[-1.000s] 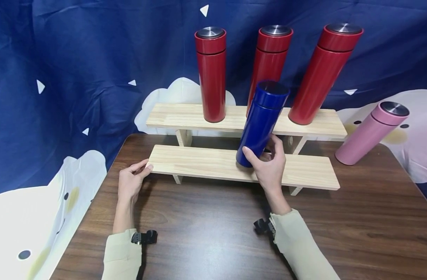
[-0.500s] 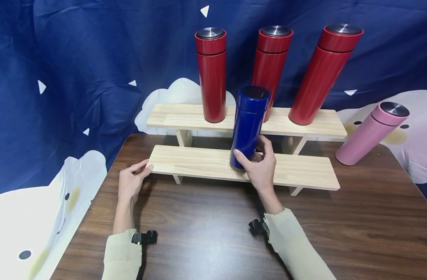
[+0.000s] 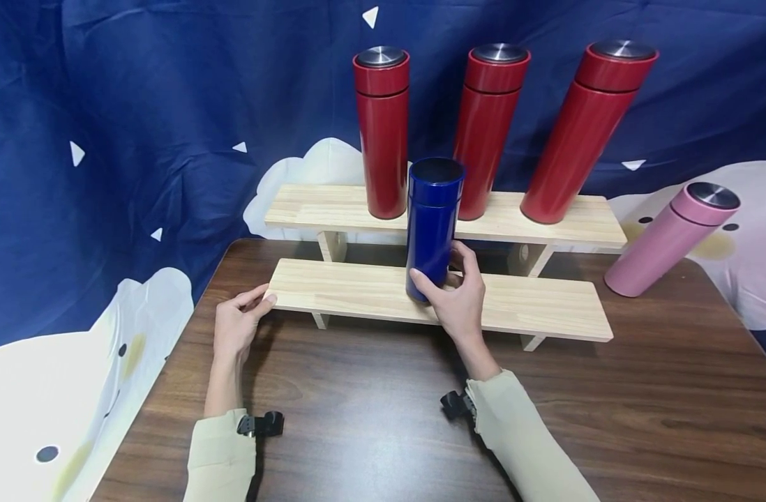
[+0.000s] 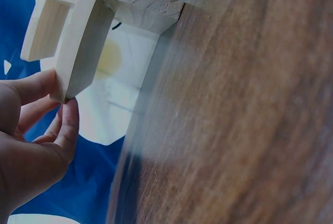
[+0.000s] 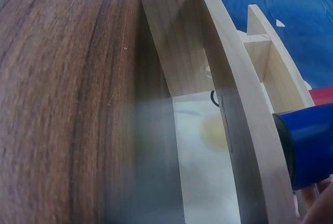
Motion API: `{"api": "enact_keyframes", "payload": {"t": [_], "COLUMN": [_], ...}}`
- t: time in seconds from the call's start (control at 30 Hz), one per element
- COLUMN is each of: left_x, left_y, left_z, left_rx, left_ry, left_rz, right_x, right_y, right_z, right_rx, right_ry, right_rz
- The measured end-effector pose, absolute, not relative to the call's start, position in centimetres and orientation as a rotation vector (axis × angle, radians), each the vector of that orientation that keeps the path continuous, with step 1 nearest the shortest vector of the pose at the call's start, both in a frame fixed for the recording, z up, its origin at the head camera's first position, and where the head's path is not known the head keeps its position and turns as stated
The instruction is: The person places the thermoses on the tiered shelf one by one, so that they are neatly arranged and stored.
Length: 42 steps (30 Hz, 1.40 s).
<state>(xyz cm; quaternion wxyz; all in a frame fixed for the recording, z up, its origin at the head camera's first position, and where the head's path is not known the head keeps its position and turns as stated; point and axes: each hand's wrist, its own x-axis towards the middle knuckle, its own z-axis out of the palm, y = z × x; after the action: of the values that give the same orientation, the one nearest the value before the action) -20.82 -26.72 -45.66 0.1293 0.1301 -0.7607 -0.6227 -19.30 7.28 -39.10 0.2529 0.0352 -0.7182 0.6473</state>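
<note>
A blue thermos bottle (image 3: pixel 432 233) with a dark lid stands almost upright at the middle of the lower wooden shelf board (image 3: pixel 351 289). Around its lower part curls my right hand (image 3: pixel 461 300), thumb at the front left and fingers on the right side. In the right wrist view the base of the bottle (image 5: pixel 312 141) is at the board's edge; whether it fully rests there I cannot tell. My left hand (image 3: pixel 235 328) pinches the left front corner of the same board. The left wrist view shows thumb and fingertips of that hand (image 4: pixel 36 135) on the board's end.
Three red thermos bottles, left (image 3: pixel 383 139), middle (image 3: pixel 490 132) and right (image 3: pixel 577 132), stand on the upper shelf board (image 3: pixel 314 206) behind. A pink thermos bottle (image 3: pixel 672 240) stands on the brown table (image 3: pixel 358 404) at right. A blue patterned cloth (image 3: pixel 169 104) hangs behind.
My right hand has moved the blue bottle left along the lower board and brought it more upright. The middle red bottle shows more fully now. My left hand has kept its place.
</note>
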Motion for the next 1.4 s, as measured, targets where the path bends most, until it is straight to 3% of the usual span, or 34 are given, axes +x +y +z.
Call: {"api": "enact_keyframes", "payload": {"t": [0.4, 0.7, 1.0, 1.27, 1.4], "left_x": [-21.1, -21.1, -21.0, -20.8, -20.8], "left_y": [-26.5, -26.6, -26.6, -26.8, -26.8], "left_z": [-45.7, -45.6, -45.7, -45.7, -45.7], "left_rx": [0.367, 0.368, 0.379, 0.381, 0.386], "left_ry": [-2.201, -2.199, -2.187, -2.214, -2.214], "left_rz": [-1.815, -1.812, -1.83, -1.8, -1.804], "right_x": [-21.5, -21.5, -19.7, -21.3, -20.4], "right_y": [8.0, 8.0, 7.2, 7.9, 7.6], "right_z": [-42.5, -42.3, -39.4, -42.0, -40.6], "right_rx": [0.111, 0.103, 0.083, 0.095, 0.103], "right_ry": [-1.927, -1.937, -1.962, -1.97, -1.978], "right_rz": [1.769, 1.784, 1.797, 1.81, 1.814]}}
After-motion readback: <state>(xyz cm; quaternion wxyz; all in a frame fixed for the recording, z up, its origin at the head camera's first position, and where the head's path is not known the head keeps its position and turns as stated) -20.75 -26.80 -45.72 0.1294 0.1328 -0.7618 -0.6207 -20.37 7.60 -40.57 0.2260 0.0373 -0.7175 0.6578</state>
